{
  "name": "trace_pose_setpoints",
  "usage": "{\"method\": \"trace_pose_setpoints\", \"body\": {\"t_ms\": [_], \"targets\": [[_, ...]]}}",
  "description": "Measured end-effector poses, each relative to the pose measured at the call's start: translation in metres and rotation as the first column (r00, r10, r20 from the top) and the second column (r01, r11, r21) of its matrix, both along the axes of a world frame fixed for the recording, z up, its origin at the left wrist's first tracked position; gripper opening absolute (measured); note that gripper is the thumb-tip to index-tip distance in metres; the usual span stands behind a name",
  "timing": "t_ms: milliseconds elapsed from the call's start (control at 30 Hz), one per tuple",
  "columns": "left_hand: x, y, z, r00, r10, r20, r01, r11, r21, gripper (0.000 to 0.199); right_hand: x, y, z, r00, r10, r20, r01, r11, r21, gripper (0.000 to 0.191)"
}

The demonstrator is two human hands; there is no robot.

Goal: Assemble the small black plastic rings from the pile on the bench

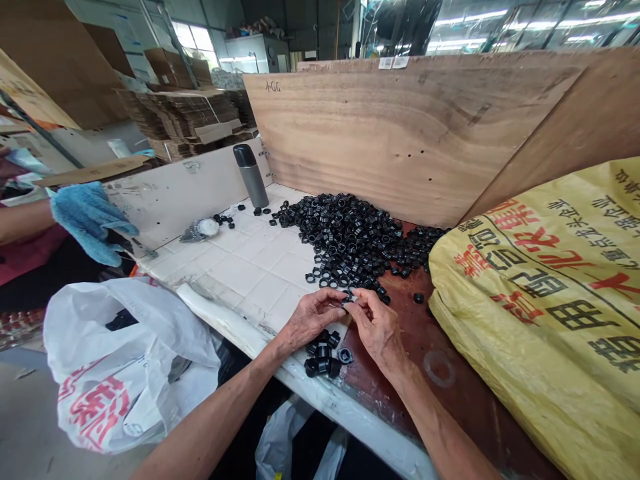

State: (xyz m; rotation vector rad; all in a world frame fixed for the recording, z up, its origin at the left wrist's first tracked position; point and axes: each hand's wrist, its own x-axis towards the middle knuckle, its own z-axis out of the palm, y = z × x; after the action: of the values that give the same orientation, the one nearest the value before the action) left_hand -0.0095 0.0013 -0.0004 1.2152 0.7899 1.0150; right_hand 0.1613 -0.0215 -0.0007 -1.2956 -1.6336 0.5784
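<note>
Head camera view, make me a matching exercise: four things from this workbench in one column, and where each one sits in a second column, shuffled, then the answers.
Things:
1. Grey flask
2. Yellow woven sack
3. White plastic bag
4. Small black plastic ring

Places:
A. Between the left hand and right hand
B. Off the bench, left of its front edge
C. Standing on the white tiles at the back
D. Lying on the brown board at the right

Pairs: 1-C, 2-D, 3-B, 4-A.

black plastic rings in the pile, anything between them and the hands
Nothing visible does: the left hand and right hand, pinching one ring between them, sit at the near edge of the pile of black plastic rings. The cluster of rings lies nearer the person, not between.
</note>
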Motion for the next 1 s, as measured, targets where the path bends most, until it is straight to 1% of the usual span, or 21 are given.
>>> {"method": "trace_pose_setpoints", "body": {"t_ms": [33,133,200,267,300,400,467,533,600,667,700,733,767,867,900,1000], "targets": [[0.000,0.000,0.000,1.000,0.002,-0.002,-0.002,1.000,0.010,0.034,0.000,-0.001,0.002,1.000,0.018,0.020,-0.019,1.000,0.010,0.016],[0.001,-0.001,0.000,1.000,0.003,-0.025,-0.002,0.999,0.037,0.035,0.003,-0.002,0.006,0.994,0.082,0.075,-0.084,0.996,0.025,0.013],[0.001,-0.001,0.000,0.999,0.013,-0.052,-0.009,0.997,0.071,0.032,0.007,-0.001,0.005,0.989,0.108,0.102,-0.110,0.994,0.020,0.013],[0.000,-0.001,-0.002,0.997,0.025,-0.074,-0.015,0.991,0.131,0.028,0.009,0.000,0.001,0.985,0.107,0.136,-0.108,0.994,0.001,0.013],[-0.001,0.000,-0.002,0.997,0.024,-0.079,-0.011,0.986,0.165,0.026,0.010,0.001,-0.001,0.982,0.101,0.162,-0.102,0.995,-0.005,0.016],[-0.001,0.000,-0.004,0.998,-0.009,-0.068,0.025,0.973,0.227,0.022,0.009,0.002,-0.007,0.969,0.053,0.243,-0.056,0.998,0.007,0.034],[-0.001,0.001,-0.004,0.998,-0.039,-0.050,0.049,0.974,0.221,0.021,0.006,0.001,-0.007,0.975,-0.022,0.222,0.015,0.999,0.034,0.034],[0.000,0.001,-0.003,0.999,-0.041,-0.031,0.047,0.979,0.200,0.021,0.003,-0.001,-0.004,0.987,-0.058,0.152,0.049,0.997,0.059,0.026],[0.000,0.001,-0.003,1.000,-0.006,-0.014,0.009,0.986,0.165,0.022,0.001,-0.002,-0.001,0.993,0.005,0.117,-0.017,0.995,0.096,0.021],[0.000,0.001,-0.002,0.999,0.042,-0.010,-0.041,0.991,0.129,0.023,0.001,-0.002,0.000,0.987,0.090,0.136,-0.109,0.985,0.133,0.023],[0.000,0.001,-0.002,0.998,0.056,-0.014,-0.054,0.991,0.122,0.024,0.002,-0.001,0.000,0.982,0.108,0.155,-0.131,0.981,0.143,0.023],[0.000,0.001,-0.002,0.998,0.056,-0.017,-0.054,0.991,0.122,0.025,0.002,-0.001,-0.001,0.979,0.101,0.175,-0.127,0.981,0.144,0.022],[0.000,0.001,-0.002,0.999,0.045,-0.018,-0.042,0.991,0.130,0.024,0.003,-0.001,-0.002,0.977,0.075,0.199,-0.103,0.985,0.135,0.024],[0.000,0.001,-0.002,1.000,0.005,-0.009,-0.004,0.989,0.148,0.024,0.005,-0.001,-0.005,0.960,-0.002,0.280,-0.022,0.997,0.079,0.042],[0.000,0.002,-0.002,1.000,0.008,-0.005,-0.007,0.989,0.146,0.024,0.005,-0.001,-0.005,0.960,-0.012,0.280,-0.005,0.998,0.063,0.042],[0.001,0.002,-0.002,0.999,0.051,0.002,-0.051,0.990,0.133,0.024,0.003,-0.003,-0.003,0.982,0.021,0.189,-0.027,0.999,0.026,0.030]]}}
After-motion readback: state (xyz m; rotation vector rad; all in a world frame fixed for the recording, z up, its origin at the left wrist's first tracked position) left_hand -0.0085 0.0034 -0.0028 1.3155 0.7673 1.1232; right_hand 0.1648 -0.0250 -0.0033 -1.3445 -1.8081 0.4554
